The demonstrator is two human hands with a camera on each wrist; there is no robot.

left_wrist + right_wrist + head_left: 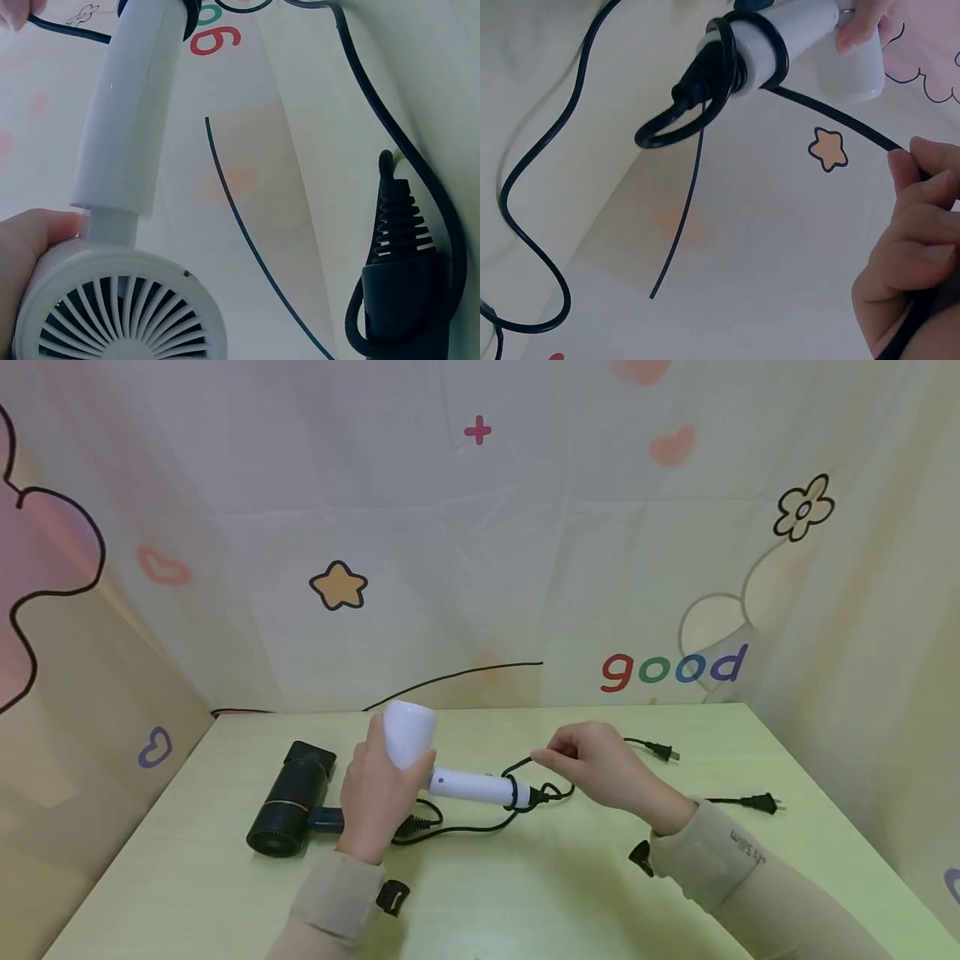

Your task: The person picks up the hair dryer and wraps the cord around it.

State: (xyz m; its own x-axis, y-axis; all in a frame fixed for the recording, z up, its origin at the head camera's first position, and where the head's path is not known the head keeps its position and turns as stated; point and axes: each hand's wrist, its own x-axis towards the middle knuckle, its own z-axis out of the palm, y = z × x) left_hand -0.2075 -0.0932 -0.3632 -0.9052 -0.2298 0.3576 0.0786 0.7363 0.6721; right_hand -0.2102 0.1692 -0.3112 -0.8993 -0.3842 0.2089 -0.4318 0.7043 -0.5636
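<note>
A white hair dryer (480,787) is gripped round its head by my left hand (378,789), with the handle pointing right. In the left wrist view its slotted vent (124,322) faces the camera. A black cord (840,116) loops round the end of the handle. Thumb and fingertips of my right hand (600,768) pinch that cord, drawn out in a nearly straight stretch from the handle. More cord passes through the right palm in the right wrist view. The black hair dryer (288,802) lies left of my left hand, which partly hides its handle.
Two black plugs, one farther back (663,751) and one nearer (761,803), lie at the right of the pale table (525,902). A second cord (472,830) runs over the table from the black dryer's handle. A printed curtain (480,568) hangs behind.
</note>
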